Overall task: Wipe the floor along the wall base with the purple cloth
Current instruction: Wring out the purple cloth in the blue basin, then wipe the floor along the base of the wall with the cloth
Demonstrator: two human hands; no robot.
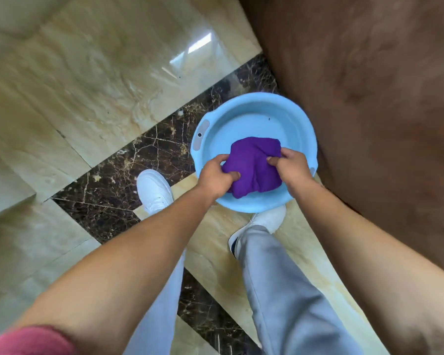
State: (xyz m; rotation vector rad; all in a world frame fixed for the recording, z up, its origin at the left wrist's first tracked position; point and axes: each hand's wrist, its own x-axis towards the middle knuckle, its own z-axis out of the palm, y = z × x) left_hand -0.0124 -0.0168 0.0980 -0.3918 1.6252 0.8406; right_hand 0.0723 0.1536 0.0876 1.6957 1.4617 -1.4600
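Holding the purple cloth (253, 166) over the light blue basin (251, 116), the left hand (215, 176) has its grip closed tight on the cloth's near left edge. The right hand (291, 166) has its grip pinched shut on the cloth's right side. The basin sits on the shiny tile floor (87, 73), right beside the brown wall (369, 85). Two white shoes (154, 190) stand just near the basin.

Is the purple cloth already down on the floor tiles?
No, both hands, left hand and right hand, hold the purple cloth over the blue basin.
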